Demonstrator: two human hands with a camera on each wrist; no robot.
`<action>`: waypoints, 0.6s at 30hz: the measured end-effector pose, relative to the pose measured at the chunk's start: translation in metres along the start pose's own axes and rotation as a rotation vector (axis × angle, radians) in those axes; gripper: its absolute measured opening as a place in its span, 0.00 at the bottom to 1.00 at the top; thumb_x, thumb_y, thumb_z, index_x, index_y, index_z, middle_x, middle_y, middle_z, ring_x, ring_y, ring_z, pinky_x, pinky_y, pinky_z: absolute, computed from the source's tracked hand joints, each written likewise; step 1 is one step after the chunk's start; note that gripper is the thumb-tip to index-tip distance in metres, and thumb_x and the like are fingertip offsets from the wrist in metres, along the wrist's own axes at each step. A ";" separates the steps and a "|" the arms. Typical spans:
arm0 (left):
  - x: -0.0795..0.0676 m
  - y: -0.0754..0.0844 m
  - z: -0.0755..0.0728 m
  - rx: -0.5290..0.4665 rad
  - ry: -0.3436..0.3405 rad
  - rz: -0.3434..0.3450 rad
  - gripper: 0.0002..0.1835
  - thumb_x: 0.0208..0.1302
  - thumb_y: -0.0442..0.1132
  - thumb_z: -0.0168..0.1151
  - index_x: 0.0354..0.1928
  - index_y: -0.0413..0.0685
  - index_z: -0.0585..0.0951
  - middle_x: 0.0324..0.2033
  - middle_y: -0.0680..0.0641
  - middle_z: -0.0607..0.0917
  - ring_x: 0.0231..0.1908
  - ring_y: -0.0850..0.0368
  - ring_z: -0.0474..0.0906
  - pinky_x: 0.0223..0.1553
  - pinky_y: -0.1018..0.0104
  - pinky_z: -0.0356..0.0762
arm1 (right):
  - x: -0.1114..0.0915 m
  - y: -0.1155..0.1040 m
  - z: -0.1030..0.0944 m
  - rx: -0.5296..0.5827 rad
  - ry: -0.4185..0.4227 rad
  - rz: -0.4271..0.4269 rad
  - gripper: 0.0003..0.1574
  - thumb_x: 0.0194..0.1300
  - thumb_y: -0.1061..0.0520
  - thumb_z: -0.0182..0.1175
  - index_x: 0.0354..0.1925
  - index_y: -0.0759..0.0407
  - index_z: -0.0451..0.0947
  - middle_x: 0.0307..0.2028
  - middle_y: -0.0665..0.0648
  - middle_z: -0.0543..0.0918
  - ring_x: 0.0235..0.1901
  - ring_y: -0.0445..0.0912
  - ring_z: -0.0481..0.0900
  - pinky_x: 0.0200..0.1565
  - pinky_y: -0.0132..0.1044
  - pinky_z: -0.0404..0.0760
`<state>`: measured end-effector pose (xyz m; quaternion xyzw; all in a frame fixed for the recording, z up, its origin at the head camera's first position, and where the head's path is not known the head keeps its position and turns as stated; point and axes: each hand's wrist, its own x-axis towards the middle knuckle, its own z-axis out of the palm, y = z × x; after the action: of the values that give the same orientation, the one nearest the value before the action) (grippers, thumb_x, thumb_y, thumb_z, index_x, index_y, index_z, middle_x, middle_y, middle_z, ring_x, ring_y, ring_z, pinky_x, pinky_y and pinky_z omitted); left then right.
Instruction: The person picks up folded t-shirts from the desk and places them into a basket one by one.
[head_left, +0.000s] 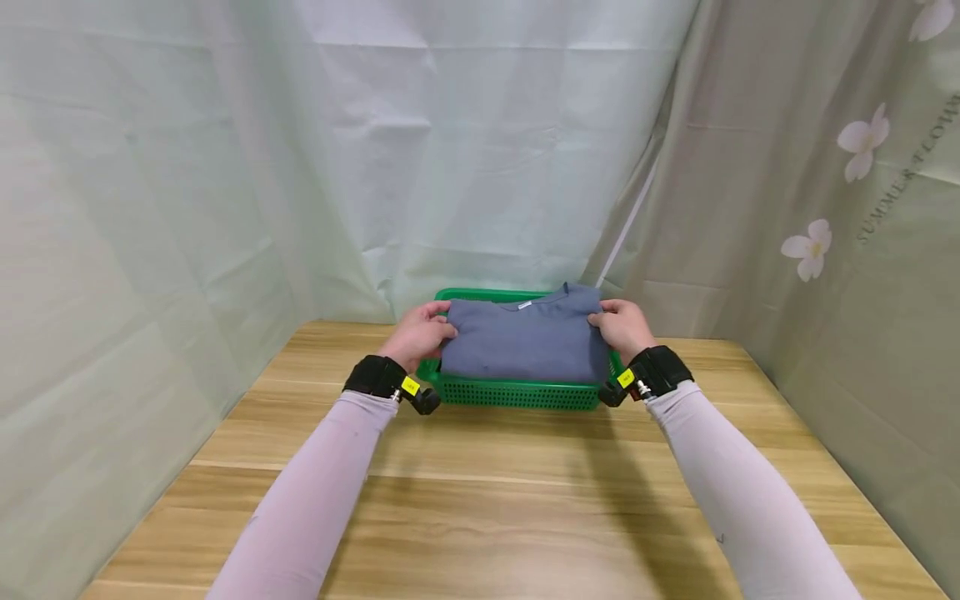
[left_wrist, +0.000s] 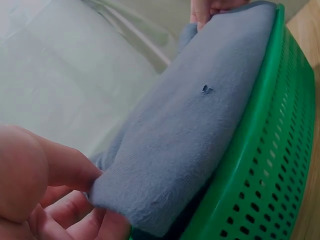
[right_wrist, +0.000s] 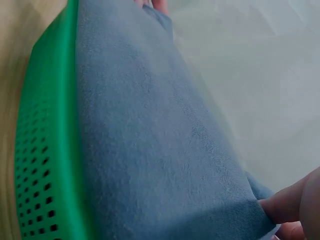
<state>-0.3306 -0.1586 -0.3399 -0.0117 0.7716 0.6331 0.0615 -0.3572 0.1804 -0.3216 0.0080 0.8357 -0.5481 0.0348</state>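
A folded blue-grey shirt (head_left: 525,342) lies across the top of a green plastic basket (head_left: 517,394), its neckline with a white label toward the back. My left hand (head_left: 422,333) pinches the shirt's left edge between thumb and fingers. At the opposite edge my right hand (head_left: 624,325) pinches the fabric the same way. In the left wrist view a small dark hole or mark shows on the shirt (left_wrist: 200,110), close beside the basket's rim (left_wrist: 265,95). The right wrist view shows the shirt (right_wrist: 150,130) stretched smooth along the rim. What lies under the shirt is hidden.
The basket stands toward the back of a wooden table (head_left: 480,508). Pale curtains (head_left: 480,150) hang behind and on both sides, the right one with printed flowers (head_left: 810,248). Each wrist wears a black strap (head_left: 375,377) with a small camera.
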 end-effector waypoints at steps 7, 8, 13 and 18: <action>0.005 0.007 0.004 0.034 0.037 0.024 0.38 0.76 0.31 0.60 0.86 0.51 0.65 0.75 0.39 0.76 0.60 0.50 0.78 0.44 0.63 0.82 | 0.008 -0.002 -0.004 -0.008 0.018 -0.012 0.40 0.85 0.59 0.53 0.85 0.69 0.55 0.84 0.72 0.60 0.83 0.64 0.62 0.80 0.58 0.69; 0.005 0.007 0.005 0.039 0.038 0.031 0.37 0.77 0.31 0.60 0.85 0.49 0.66 0.75 0.38 0.76 0.61 0.49 0.78 0.47 0.62 0.83 | 0.008 -0.002 -0.004 -0.017 0.023 -0.009 0.39 0.85 0.58 0.53 0.85 0.69 0.56 0.84 0.72 0.61 0.82 0.64 0.63 0.80 0.58 0.69; 0.001 0.004 0.004 0.128 0.088 0.082 0.32 0.80 0.35 0.57 0.83 0.44 0.67 0.73 0.32 0.75 0.68 0.38 0.77 0.64 0.50 0.79 | 0.005 0.003 -0.009 -0.157 0.061 -0.016 0.41 0.86 0.49 0.54 0.83 0.69 0.59 0.81 0.72 0.66 0.80 0.66 0.66 0.79 0.59 0.69; -0.003 0.001 -0.001 0.125 0.122 0.124 0.32 0.83 0.39 0.56 0.84 0.42 0.66 0.74 0.30 0.73 0.72 0.32 0.73 0.72 0.42 0.75 | -0.001 0.007 -0.011 -0.213 0.071 -0.044 0.44 0.85 0.43 0.53 0.83 0.68 0.60 0.80 0.72 0.68 0.79 0.67 0.68 0.79 0.61 0.70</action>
<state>-0.3273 -0.1597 -0.3387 0.0015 0.8112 0.5842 -0.0243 -0.3566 0.1927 -0.3233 0.0053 0.8899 -0.4561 -0.0060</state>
